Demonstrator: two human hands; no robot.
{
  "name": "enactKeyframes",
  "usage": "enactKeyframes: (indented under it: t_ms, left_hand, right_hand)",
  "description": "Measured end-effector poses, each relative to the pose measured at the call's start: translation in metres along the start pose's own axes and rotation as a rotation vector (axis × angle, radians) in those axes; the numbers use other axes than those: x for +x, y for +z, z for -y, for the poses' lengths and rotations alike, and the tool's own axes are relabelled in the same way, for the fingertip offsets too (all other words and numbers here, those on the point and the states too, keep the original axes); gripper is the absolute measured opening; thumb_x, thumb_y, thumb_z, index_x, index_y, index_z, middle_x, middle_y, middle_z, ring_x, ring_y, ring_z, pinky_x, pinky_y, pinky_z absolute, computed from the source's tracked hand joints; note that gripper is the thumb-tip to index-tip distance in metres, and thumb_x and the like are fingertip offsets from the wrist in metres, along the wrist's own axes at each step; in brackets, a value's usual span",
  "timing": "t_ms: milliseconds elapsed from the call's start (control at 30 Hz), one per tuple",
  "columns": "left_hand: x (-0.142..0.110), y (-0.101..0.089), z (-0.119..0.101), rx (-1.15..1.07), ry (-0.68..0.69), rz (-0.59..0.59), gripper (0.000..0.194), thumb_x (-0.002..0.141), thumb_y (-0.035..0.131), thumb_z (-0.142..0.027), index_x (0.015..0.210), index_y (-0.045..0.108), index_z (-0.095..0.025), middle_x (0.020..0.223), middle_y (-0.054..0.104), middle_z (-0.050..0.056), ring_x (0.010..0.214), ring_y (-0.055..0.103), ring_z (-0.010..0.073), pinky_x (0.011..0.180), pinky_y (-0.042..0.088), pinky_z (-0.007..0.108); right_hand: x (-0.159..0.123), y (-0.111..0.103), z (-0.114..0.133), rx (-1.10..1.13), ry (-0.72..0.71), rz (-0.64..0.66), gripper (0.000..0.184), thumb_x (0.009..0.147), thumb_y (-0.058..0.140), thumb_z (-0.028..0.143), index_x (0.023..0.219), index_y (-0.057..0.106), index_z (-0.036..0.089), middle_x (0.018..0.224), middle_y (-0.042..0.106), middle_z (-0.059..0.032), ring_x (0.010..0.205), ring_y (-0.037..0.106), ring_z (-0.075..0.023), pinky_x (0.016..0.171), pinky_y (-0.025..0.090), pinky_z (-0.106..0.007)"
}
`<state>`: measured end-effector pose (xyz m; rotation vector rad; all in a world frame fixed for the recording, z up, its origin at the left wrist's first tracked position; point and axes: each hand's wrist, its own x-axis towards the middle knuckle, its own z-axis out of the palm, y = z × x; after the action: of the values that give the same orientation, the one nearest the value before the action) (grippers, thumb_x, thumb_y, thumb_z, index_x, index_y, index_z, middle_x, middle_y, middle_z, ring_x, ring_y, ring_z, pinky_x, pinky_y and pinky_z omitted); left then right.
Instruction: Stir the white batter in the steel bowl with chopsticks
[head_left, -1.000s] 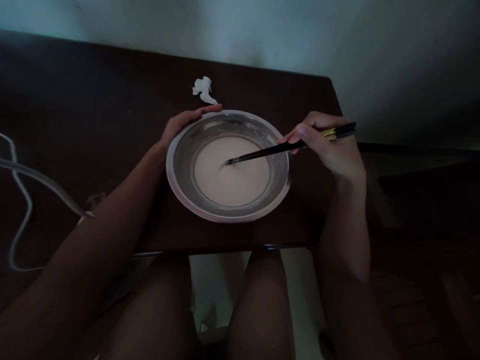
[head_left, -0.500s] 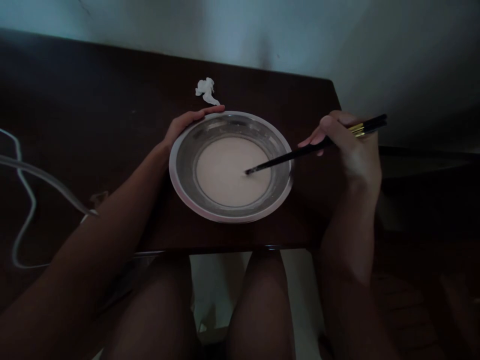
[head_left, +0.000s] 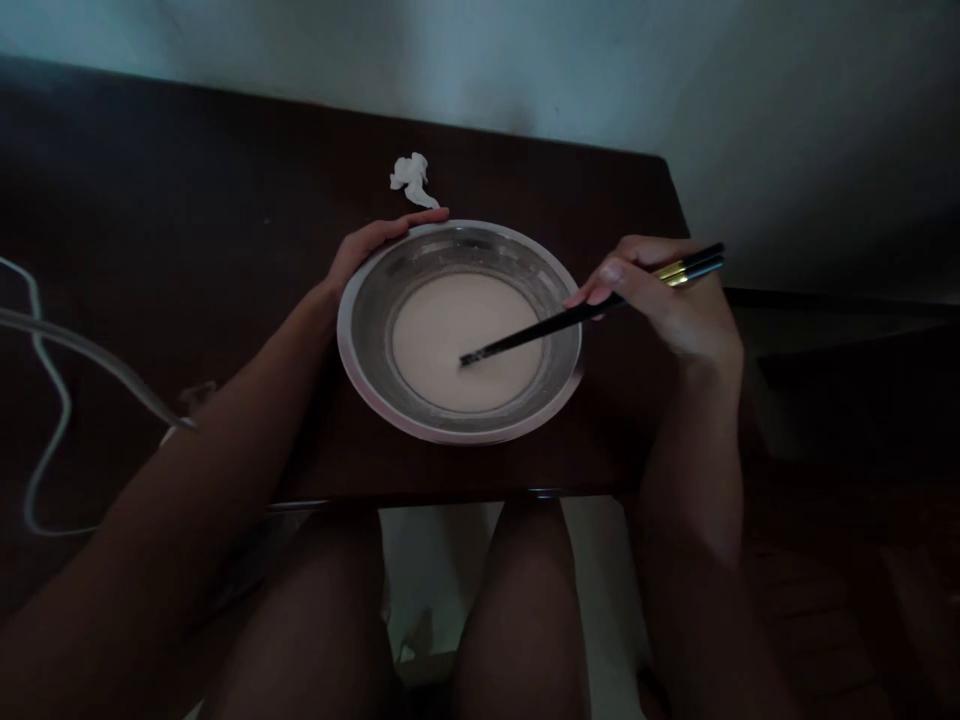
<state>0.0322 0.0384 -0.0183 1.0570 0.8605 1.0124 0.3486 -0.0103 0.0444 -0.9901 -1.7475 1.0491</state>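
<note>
A wide metal bowl (head_left: 352,370) with a pale, milky liquid (head_left: 450,320) in it stands on the dark table. My left hand (head_left: 375,240) holds the bowl at its far left side, the fingers laid along the outer rim; the thumb is hidden. In my right hand (head_left: 652,285), closed, is a pair of black chopsticks (head_left: 544,327) with gold bands near the thick ends. They slant down to the left over the bowl's right rim. Their wet tips are at the middle of the liquid; whether they dip below the surface I cannot tell.
Behind the bowl lies a crumpled white tissue (head_left: 411,180). A pale cable (head_left: 90,350) loops over the left of the dark table (head_left: 187,200), partly behind my left forearm. A pale wall (head_left: 465,60) rises along the table's back edge. My legs are below the front edge.
My right hand has moved left and slightly down, taking the chopstick tips from the right of the liquid toward its middle. My left hand and the bowl have stayed in place.
</note>
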Motion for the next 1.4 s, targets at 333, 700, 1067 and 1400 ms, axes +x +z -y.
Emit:
enactKeyframes:
  t_ms: [333,700,1067,1400]
  left_hand:
    - [0.0007,0.0007,0.0005,-0.012,-0.007,-0.015,0.045,0.098,0.050,-0.030,0.136,0.066,-0.014,0.142,0.069,0.008,0.144,0.051,0.0349,0.127,0.029,0.054]
    - [0.0032,-0.0013,0.0036,-0.005,-0.010,-0.032,0.045,0.094,0.055,-0.033,0.135,0.068,-0.016,0.140,0.070,0.007,0.141,0.054,0.0346,0.124,0.037,0.051]
    - [-0.0010,0.0037,-0.0008,-0.012,-0.010,-0.026,0.047,0.098,0.050,-0.030,0.139,0.065,-0.012,0.142,0.069,0.009,0.144,0.051,0.0368,0.125,0.033,0.055]
    - [0.0009,0.0019,0.0020,-0.029,-0.022,-0.050,0.043,0.096,0.053,-0.030,0.132,0.070,-0.017,0.137,0.072,0.005,0.141,0.055,0.0343,0.125,0.036,0.051]
  right_hand:
    - [-0.0021,-0.0029,0.0007,0.027,0.017,0.001,0.031,0.089,0.077,0.046,0.067,0.074,0.025,0.074,0.077,-0.0030,0.065,0.069,-0.0176,0.061,0.054,-0.033]
    - [-0.0007,-0.0015,0.0018,0.036,-0.003,0.016,0.032,0.089,0.077,0.047,0.065,0.075,0.026,0.071,0.077,-0.0021,0.061,0.067,-0.0163,0.054,0.051,-0.032]
    - [-0.0029,-0.0010,0.0025,0.027,0.005,-0.011,0.034,0.089,0.076,0.050,0.064,0.073,0.027,0.069,0.075,-0.0013,0.062,0.068,-0.0178,0.054,0.052,-0.033]
    - [-0.0052,-0.0061,0.0021,-0.002,0.007,-0.123,0.036,0.093,0.071,0.049,0.064,0.072,0.028,0.070,0.075,-0.0021,0.062,0.067,-0.0183,0.058,0.052,-0.035]
